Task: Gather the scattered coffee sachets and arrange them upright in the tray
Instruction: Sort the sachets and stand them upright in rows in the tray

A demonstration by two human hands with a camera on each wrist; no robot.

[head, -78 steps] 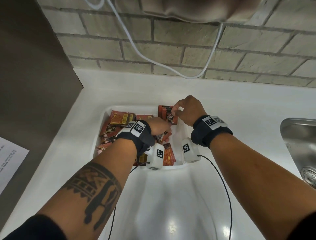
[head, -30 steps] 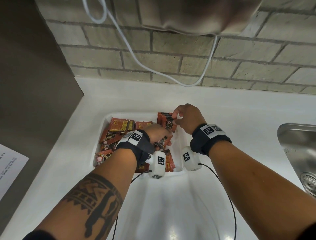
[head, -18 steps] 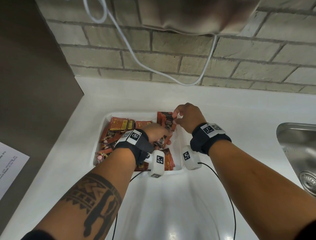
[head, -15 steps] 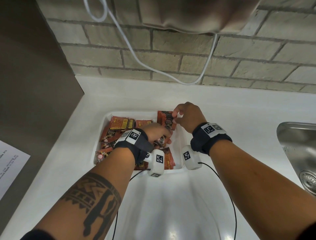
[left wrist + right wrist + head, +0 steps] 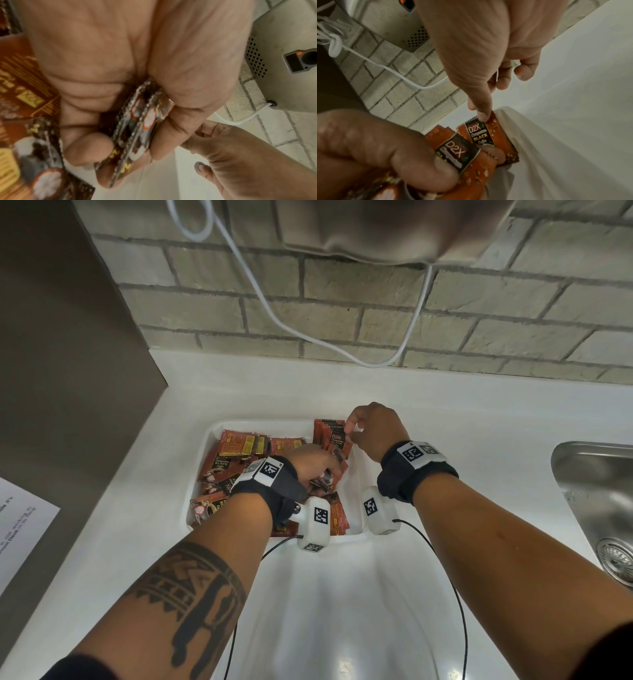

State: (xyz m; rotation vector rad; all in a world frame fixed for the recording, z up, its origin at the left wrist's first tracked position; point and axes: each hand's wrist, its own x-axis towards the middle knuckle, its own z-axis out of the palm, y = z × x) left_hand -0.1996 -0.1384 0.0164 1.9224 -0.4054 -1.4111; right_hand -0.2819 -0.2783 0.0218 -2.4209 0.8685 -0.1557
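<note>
A white tray (image 5: 206,446) stands on the counter and holds several red-brown coffee sachets (image 5: 239,445), most of them lying flat on its left side. A few sachets (image 5: 331,433) stand upright at its back right corner. My right hand (image 5: 352,430) pinches the top edge of the front upright sachet (image 5: 481,135); its thumb (image 5: 482,115) lies on the printed face. Just in front, my left hand (image 5: 317,462) grips a small bundle of sachets (image 5: 137,121) edge-on between fingers and thumb, and its fingers hide their lower parts. The tray wall (image 5: 539,148) is right beside both hands.
A steel sink (image 5: 603,491) is set into the white counter (image 5: 342,611) at the right. On the brick wall behind, a white cable (image 5: 274,313) hangs from a grey appliance (image 5: 376,227). A dark panel (image 5: 68,337) closes off the left, with a paper sheet (image 5: 20,525) below it.
Both hands stay over the tray's back right corner. The left hand keeps its bundle and the right hand stays at the tops of the upright sachets, with only small finger shifts.
</note>
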